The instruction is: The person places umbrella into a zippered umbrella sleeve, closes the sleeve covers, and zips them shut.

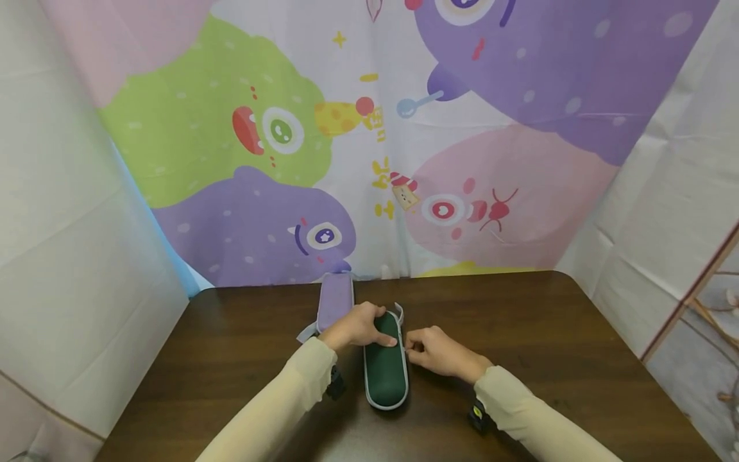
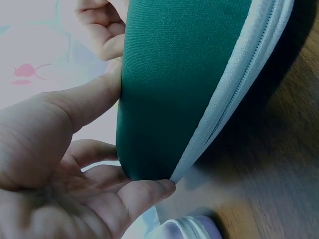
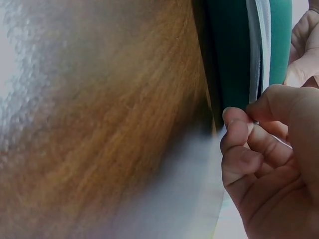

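Green zippered case (image 1: 385, 378) lay lengthwise on the wooden table (image 1: 519, 333), between the hands. Left hand (image 1: 360, 326) gripped its far half, thumb on top, fingers at the edge, presumably to steady it against pulling. Right hand (image 1: 440, 350), fingers curled, pinched what looked like the zipper pull (image 3: 255, 122) on the right side, likely for working the zipper. Purple case (image 1: 335, 296) lay beyond, to the left.

Dark brown wood-grain table (image 1: 508, 314), green zippered case (image 1: 385, 378) on it, purple case (image 1: 336, 298) farther back, left
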{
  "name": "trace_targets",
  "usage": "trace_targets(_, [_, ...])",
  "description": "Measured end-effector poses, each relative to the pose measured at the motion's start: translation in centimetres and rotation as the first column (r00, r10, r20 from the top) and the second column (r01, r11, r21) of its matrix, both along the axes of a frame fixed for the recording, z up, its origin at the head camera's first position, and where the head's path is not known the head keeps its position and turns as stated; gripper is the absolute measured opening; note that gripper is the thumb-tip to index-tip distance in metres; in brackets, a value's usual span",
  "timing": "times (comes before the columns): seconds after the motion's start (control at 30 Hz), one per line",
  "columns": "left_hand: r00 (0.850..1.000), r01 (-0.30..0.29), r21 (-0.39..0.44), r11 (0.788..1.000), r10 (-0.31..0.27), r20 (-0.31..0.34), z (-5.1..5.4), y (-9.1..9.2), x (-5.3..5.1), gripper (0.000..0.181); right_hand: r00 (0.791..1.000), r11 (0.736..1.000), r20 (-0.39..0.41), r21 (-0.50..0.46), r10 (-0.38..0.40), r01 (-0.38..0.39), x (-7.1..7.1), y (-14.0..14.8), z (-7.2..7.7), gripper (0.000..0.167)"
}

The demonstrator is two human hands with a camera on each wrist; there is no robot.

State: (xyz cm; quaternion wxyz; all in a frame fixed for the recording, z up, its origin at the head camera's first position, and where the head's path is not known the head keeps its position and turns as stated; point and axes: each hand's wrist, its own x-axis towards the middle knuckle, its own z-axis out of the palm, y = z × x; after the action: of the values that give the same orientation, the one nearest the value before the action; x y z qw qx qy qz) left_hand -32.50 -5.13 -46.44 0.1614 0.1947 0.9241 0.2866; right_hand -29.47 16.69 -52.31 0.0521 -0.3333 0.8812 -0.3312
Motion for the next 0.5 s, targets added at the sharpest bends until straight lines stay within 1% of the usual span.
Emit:
trace_targets(0.23, [1.000, 0.000, 0.002, 1.000, 0.000, -0.006, 0.20, 0.05, 0.10, 0.081, 1.000, 1.000, -0.001, -0.006, 0.007, -0.007, 0.11, 0.01, 0.00, 0.012])
trace_targets(0.5, [1.000, 0.000, 0.005, 1.000, 0.000, 0.004, 0.06, 0.08, 0.01, 0.081, 1.000, 1.000, 0.002, -0.002, 0.006, -0.006, 0.45, 0.04, 0.07, 0.012])
